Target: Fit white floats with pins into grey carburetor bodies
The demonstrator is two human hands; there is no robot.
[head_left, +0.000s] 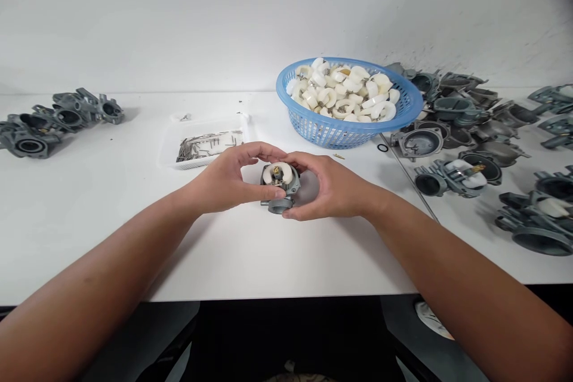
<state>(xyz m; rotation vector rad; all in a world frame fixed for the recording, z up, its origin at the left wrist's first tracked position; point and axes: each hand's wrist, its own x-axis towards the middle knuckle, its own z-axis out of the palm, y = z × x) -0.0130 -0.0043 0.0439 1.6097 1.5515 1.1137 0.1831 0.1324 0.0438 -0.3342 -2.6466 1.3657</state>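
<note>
Between my hands is a grey metal carburetor body (290,186) with a white float (286,172) and a brass piece (276,171) in its upturned side. My left hand (228,182) grips it from the left, the thumb lying across its near side by the float. From the right, my right hand (326,185) holds the same body, fingers at the far edge and thumb low by the round opening. The undersides of both palms are hidden.
Behind my hands stands a blue basket (331,131) heaped with white floats (344,89). A clear tray (168,152) of thin metal pins (197,146) lies left. Carburetor bodies (67,113) sit far left; more bodies and bowls (461,107) crowd the right. A black ring (382,148) lies near the basket.
</note>
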